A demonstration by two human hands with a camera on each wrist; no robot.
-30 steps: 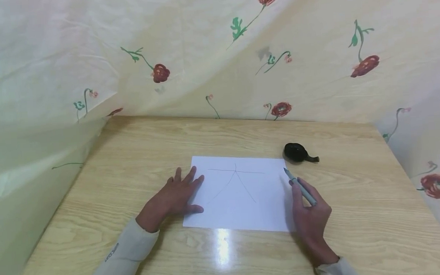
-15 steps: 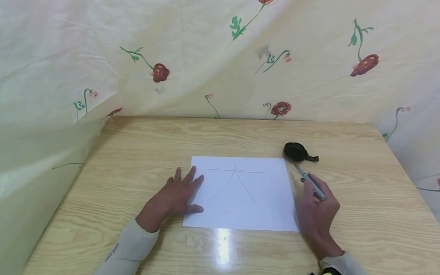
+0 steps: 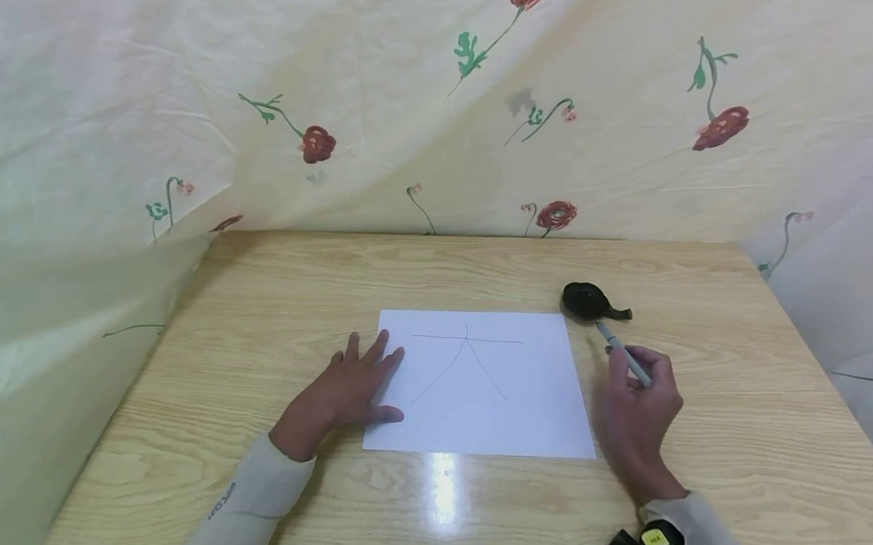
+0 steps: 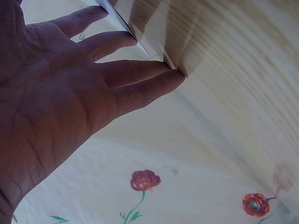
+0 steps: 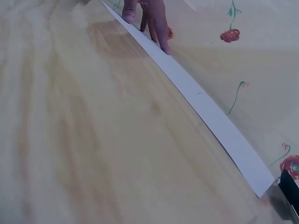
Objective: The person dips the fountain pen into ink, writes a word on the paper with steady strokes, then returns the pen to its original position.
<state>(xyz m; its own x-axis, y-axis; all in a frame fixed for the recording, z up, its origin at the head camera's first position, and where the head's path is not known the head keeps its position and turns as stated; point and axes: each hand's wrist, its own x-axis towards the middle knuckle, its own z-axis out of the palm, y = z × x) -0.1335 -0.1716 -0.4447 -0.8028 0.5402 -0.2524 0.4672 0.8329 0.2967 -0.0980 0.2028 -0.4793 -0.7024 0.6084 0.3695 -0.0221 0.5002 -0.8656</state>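
A white sheet of paper [image 3: 482, 426] lies on the table, marked with a thin horizontal line, a short stroke above it and two slanting lines below. My left hand [image 3: 349, 384] rests on its left edge, fingers spread; in the left wrist view the straight fingers of that hand [image 4: 60, 93] touch the paper and tabletop. Right of the sheet, my right hand [image 3: 640, 410] holds a grey-green pen [image 3: 628, 359] between thumb and fingers. The pen's tip is near a small black pan-shaped object [image 3: 584, 302]; whether they touch I cannot tell. The right wrist view does not include the right hand.
The wooden table [image 3: 288, 272] has light grain and a bright reflection in front of the paper. Floral cloth [image 3: 398, 102] hangs behind it and at both sides. A dark wrist device [image 3: 654, 539] with a yellow patch sits at the right sleeve.
My right hand has moved right, away from the paper's right edge, carrying the pen to just below the black pan-shaped object. The left hand and paper have stayed in place.
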